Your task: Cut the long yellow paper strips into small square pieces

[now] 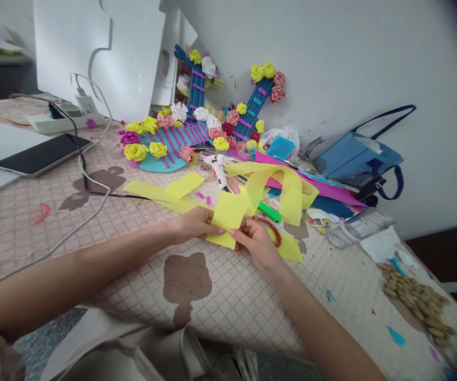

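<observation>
I hold a yellow square sheet (pixel 228 214) between both hands, just above the near middle of the table (pixel 228 296). The fingers of my left hand (pixel 193 225) are pinched on its left edge, thumb on top. The fingers of my right hand (pixel 255 241) are closed on its lower right corner, so both hands are grasping the same sheet. From the sheet's right side a long yellow strip (pixel 287 188) curls up and away towards the far right. More yellow offcuts (pixel 164 191) lie flat on the table just beyond my left hand.

A red loop (pixel 272 228) shows right behind my right hand, and I cannot tell whether it touches my fingers. A green marker (pixel 270 211) lies just beyond it. A white glue gun (pixel 218 166) lies farther off, near a blue fan-shaped craft piece (pixel 172 145) edged with paper roses. A dark tablet (pixel 41 153) lies at the far left, with a white power strip (pixel 63 119) behind it. A blue bag (pixel 357 159) leans on the wall at the far right, and a clear jar (pixel 359 225) lies on its side nearer to me. A heap of pale seeds (pixel 419 304) sits at the near right of the table.
</observation>
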Motion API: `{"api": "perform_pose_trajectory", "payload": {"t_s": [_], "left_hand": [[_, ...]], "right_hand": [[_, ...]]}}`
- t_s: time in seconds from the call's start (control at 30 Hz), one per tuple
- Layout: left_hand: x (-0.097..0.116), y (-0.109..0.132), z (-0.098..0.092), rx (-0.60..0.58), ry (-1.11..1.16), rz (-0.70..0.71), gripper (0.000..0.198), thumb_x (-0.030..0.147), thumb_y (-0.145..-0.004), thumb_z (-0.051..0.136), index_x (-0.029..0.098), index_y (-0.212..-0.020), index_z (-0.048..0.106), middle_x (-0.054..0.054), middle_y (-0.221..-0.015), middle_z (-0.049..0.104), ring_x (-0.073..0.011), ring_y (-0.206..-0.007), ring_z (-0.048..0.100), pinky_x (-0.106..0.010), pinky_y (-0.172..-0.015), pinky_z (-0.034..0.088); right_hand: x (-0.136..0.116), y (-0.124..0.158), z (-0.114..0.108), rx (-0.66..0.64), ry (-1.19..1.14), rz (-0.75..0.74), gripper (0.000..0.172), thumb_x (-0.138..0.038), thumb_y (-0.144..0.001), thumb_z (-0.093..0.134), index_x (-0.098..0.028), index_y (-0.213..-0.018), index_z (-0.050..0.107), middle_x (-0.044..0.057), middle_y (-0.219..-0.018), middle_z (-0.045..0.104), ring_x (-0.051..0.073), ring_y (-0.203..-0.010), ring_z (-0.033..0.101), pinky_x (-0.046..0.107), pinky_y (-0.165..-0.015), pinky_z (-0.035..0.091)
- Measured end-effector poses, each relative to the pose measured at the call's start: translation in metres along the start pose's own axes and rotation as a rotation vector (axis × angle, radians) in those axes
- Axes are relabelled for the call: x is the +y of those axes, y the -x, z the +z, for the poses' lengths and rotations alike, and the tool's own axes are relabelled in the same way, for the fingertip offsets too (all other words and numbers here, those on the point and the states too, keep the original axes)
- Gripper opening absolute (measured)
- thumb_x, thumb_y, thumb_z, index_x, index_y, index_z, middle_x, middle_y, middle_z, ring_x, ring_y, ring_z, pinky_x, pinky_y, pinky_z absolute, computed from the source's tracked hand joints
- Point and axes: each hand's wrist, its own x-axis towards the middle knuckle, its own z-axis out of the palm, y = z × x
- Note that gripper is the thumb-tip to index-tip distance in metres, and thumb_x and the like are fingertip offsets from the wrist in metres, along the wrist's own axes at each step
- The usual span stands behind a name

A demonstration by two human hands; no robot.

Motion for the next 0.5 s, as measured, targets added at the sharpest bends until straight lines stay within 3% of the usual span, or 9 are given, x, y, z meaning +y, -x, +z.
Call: {"api": "perform_pose_trajectory", "payload": {"t_s": [0.37,0.5], "left_hand": [[0.0025,0.0002,0.0013,-0.016,0.027,0.015,0.04,0.033,-0.064,0.073,0.012,-0.097,0.065,-0.009,-0.096,0.067,-0.017,-0.079,0.062,-0.022,-0.062,0.045],[0.0029,-0.0001,0.0004,0.01,-0.02,0.04,0.035,0.038,-0.067,0.07,0.012,-0.09,0.066,-0.007,-0.086,0.067,-0.0136,-0.07,0.06,-0.02,-0.056,0.042]], "right_hand": [[0.0056,-0.0006,-0.0003,0.02,0.005,-0.028,0.021,-0.033,-0.071,0.067,-0.019,-0.077,0.054,-0.005,-0.057,0.056,0.008,-0.041,0.049,0.019,-0.037,0.041],[0.0049,0.0,0.0017,0.02,0.009,-0.024,0.02,-0.035,-0.073,0.066,-0.019,-0.077,0.054,-0.004,-0.057,0.056,0.008,-0.041,0.049,0.02,-0.038,0.041]]}}
